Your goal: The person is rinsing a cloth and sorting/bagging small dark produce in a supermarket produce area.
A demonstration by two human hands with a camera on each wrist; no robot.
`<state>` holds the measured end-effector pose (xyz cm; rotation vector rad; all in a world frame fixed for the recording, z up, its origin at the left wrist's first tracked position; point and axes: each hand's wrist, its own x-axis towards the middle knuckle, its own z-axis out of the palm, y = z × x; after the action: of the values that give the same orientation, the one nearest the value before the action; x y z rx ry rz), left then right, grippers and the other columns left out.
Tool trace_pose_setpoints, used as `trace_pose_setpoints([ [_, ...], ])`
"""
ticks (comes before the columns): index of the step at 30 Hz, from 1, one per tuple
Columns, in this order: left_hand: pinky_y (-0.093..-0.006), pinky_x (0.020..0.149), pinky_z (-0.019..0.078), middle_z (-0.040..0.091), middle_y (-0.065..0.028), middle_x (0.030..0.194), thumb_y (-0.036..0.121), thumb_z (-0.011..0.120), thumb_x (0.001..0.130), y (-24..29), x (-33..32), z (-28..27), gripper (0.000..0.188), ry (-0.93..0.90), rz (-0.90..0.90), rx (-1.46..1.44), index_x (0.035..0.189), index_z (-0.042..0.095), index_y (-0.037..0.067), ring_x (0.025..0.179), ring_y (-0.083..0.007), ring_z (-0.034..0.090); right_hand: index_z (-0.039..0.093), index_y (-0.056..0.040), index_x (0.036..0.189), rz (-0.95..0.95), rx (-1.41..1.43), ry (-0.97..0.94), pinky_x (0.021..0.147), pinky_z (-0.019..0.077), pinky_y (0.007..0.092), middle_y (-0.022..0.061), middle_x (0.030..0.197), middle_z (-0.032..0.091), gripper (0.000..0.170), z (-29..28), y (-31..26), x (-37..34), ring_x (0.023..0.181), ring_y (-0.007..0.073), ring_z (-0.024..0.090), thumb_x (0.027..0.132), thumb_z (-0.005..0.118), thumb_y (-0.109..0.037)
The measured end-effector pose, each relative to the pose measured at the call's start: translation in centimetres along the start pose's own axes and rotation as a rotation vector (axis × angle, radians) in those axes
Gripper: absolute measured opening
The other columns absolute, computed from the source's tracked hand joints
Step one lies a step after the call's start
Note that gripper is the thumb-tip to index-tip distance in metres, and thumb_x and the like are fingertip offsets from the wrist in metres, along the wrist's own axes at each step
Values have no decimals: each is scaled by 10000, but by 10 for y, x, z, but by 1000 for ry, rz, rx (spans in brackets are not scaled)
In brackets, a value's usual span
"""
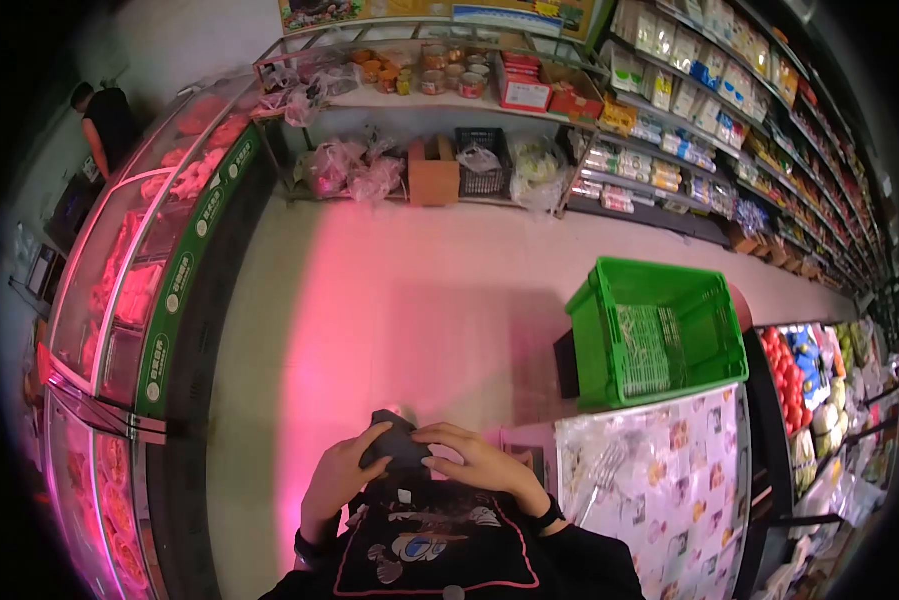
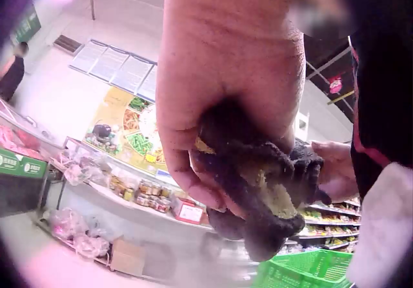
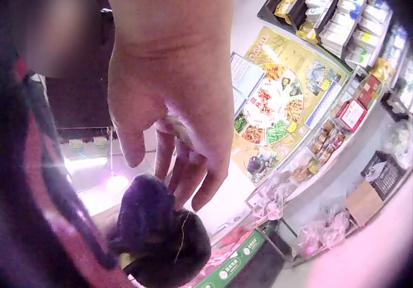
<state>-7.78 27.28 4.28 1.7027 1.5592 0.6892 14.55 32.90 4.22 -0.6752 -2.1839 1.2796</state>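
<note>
A dark, crumpled cloth-like item with worn light patches is held in front of the chest. My left hand grips it from the left side, fingers curled round it in the left wrist view. My right hand is at its right side, fingers loosely bent with the tips at or near the item. In the right wrist view the right hand hangs just above the dark rounded ends of the item, its fingers spread and not wrapped round it.
A green crate stands at the right beside a patterned tabletop. On the left runs a glass meat display case. Shelves of packaged goods fill the back right. A cardboard box and bags sit at the back. A person stands far left.
</note>
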Motion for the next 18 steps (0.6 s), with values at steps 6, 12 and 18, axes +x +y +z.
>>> trace_pose_setpoints([
  [6,-349,685,497,633,-176,825,202,636,812,-54,129,-79,468,138,-22,-59,1251,486,137,728,-265,656,594,35,992,253,35,182,758,457,310,102,883,573,225,-71,59,117,781,203,570,938,439,-119],
  [12,-367,676,492,630,-175,831,218,644,799,-55,270,-171,465,140,29,15,1236,500,151,746,-291,639,438,-7,683,264,-22,617,519,321,266,41,585,382,308,-117,85,231,573,111,372,947,419,-165],
  [18,-382,670,480,611,-150,769,247,650,777,-48,389,-207,489,-22,354,99,1240,507,183,701,-313,593,325,-24,624,241,-32,797,479,232,281,-5,569,283,356,-167,125,307,551,77,270,918,480,-149],
])
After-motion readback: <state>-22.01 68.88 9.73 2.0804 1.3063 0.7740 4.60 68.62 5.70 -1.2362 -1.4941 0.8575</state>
